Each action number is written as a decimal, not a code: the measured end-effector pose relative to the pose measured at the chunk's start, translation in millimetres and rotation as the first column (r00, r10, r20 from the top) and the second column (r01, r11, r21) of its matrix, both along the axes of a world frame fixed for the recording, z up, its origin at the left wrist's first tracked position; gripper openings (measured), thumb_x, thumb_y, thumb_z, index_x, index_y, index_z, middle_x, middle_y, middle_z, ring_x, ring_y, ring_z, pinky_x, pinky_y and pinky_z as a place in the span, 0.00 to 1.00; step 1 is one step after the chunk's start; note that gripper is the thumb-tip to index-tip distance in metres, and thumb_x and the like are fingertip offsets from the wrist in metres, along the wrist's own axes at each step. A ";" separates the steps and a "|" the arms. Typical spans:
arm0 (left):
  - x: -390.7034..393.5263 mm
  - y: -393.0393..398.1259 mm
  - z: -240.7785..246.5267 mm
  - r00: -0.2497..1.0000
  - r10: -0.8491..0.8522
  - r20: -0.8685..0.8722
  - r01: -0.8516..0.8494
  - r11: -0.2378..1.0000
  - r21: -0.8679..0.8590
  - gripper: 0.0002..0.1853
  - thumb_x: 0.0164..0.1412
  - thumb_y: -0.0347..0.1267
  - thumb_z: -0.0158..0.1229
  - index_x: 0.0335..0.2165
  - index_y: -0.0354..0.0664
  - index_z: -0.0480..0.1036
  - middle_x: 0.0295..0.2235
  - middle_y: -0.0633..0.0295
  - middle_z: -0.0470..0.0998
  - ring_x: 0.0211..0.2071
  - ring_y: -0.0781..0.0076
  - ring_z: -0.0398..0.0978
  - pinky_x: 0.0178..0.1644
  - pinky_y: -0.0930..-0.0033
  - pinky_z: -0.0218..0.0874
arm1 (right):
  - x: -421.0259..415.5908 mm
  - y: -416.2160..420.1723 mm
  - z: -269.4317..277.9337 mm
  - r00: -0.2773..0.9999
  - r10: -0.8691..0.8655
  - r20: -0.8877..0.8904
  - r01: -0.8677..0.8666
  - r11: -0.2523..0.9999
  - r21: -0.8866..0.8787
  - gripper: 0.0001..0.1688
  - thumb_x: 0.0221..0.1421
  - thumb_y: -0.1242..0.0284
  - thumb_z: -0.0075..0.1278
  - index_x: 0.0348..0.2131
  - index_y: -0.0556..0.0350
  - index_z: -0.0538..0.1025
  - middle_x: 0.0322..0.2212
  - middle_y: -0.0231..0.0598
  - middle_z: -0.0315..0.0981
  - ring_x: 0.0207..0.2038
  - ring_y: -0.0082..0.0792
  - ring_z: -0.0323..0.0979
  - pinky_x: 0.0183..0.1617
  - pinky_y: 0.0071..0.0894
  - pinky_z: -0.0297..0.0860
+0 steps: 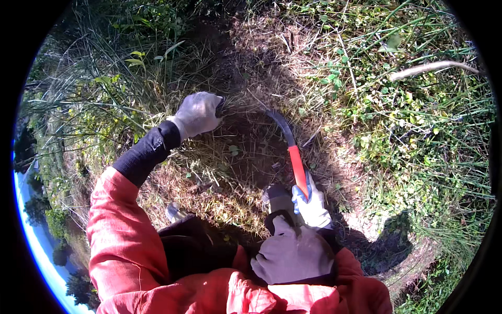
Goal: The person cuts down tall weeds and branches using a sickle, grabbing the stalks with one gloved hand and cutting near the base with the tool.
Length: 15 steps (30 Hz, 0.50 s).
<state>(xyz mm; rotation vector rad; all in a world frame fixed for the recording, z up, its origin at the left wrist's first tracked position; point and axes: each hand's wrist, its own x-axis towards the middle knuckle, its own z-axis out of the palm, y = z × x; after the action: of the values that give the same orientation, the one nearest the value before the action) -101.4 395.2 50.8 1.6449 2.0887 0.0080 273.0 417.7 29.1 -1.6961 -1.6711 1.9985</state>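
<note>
My right hand (311, 204), in a white and blue work glove, is closed round the red handle of a sickle (297, 167). The dark curved blade extends forward and bends left over brown ground, its tip thin against the dry stems. Up and to the left, my left hand (200, 114), in a pale glove with a dark palm side, is curled with the fingers turned away. Thin grass stems (239, 108) lie beside its fingertips, and whether it grips any of them cannot be told.
Tall green grass (98, 78) stands at the left, and low leafy plants with long green stems (431, 129) cover the right. A pale stick (431, 68) lies at the upper right. Cut dry grass (211, 168) is strewn before my shoes (278, 198).
</note>
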 end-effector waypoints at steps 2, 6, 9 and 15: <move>-21.4 -65.7 -7.2 0.975 -0.188 -0.119 0.154 0.957 -0.247 0.22 0.43 0.34 0.57 0.39 0.35 0.68 0.30 0.53 0.74 0.35 0.53 0.72 0.37 0.56 0.63 | 50.7 -17.4 -23.1 0.979 0.196 0.054 -0.201 0.974 0.107 0.37 0.49 0.68 0.53 0.57 0.49 0.57 0.23 0.40 0.73 0.20 0.25 0.71 0.23 0.23 0.66; -45.2 -126.8 -5.3 0.940 -0.266 -0.213 0.122 0.847 -0.518 0.29 0.47 0.33 0.53 0.49 0.34 0.62 0.42 0.49 0.71 0.46 0.51 0.66 0.48 0.51 0.56 | 37.5 -7.9 8.8 0.987 0.152 0.051 -0.159 0.972 0.175 0.36 0.50 0.73 0.50 0.57 0.54 0.56 0.20 0.33 0.71 0.19 0.18 0.67 0.24 0.22 0.67; -51.5 -160.1 -42.8 0.927 -0.246 -0.285 0.119 0.909 -0.399 0.33 0.44 0.38 0.59 0.49 0.35 0.62 0.43 0.49 0.70 0.48 0.50 0.65 0.52 0.52 0.54 | -9.9 19.7 37.3 0.970 0.216 0.111 -0.239 0.931 0.277 0.35 0.53 0.72 0.51 0.57 0.56 0.56 0.20 0.29 0.70 0.19 0.16 0.65 0.24 0.20 0.66; -27.9 -71.9 18.1 0.982 -0.136 0.134 0.186 0.840 -0.510 0.44 0.42 0.53 0.62 0.51 0.35 0.59 0.36 0.45 0.73 0.39 0.51 0.72 0.43 0.59 0.64 | -124.9 50.6 2.5 0.976 -0.051 -0.211 0.087 0.982 0.166 0.36 0.54 0.74 0.49 0.59 0.40 0.53 0.20 0.29 0.67 0.15 0.18 0.62 0.16 0.19 0.63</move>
<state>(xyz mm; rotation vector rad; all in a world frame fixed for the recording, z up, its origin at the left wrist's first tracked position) -129.2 323.2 68.9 1.4357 1.6739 -0.4886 148.1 468.3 31.6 -1.4173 -1.6381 1.8619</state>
